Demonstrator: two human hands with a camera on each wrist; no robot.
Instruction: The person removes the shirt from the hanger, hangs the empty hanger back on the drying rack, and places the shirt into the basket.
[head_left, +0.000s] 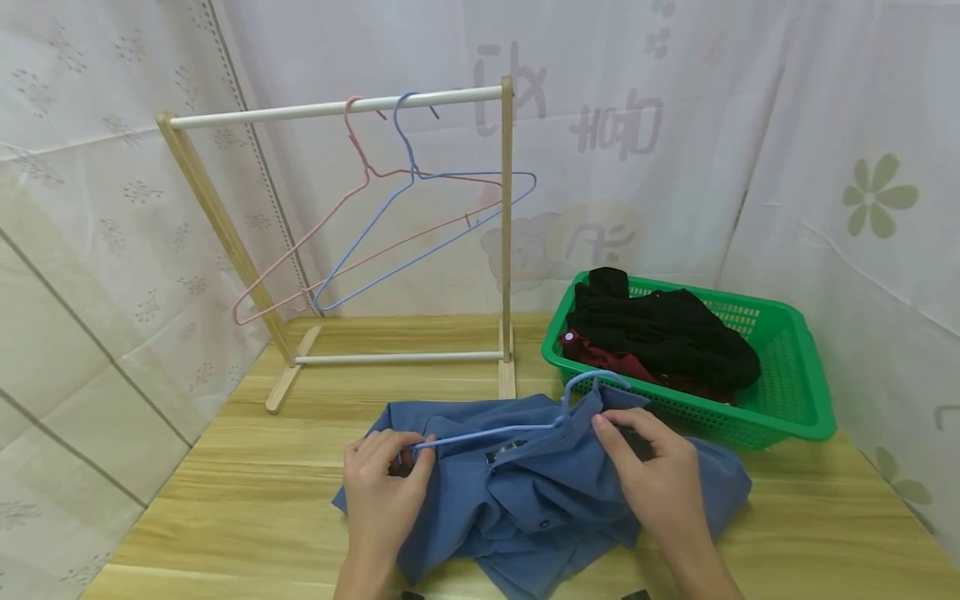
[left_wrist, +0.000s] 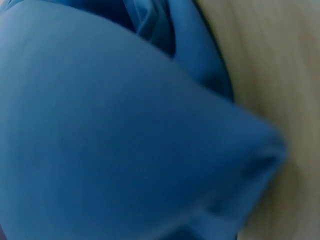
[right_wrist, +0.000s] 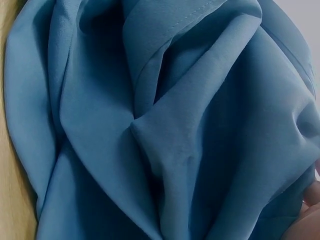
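A blue collared shirt (head_left: pixel 517 500) lies bunched on the table, its folds filling both wrist views. Across its neck runs a light blue hanger (head_left: pixel 487 434), the hook standing up by the collar and its right part hidden in the cloth. My left hand (head_left: pixel 384 479) pinches the hanger's left arm near its end, between thumb and fingers. With thumb and fingertips, my right hand (head_left: pixel 656 467) pinches the shirt by the collar, just right of the hook. At the right edge of the right wrist view, some fingers (right_wrist: pixel 312 195) show beside the cloth.
Behind the shirt stands a wooden rack (head_left: pixel 507 225) with a white rail, from which hang a pink hanger (head_left: pixel 300 242) and a blue hanger (head_left: pixel 367 229). Back right, a green basket (head_left: pixel 813 375) holds black clothing (head_left: pixel 667 329) and a dark red garment (head_left: pixel 611 360).
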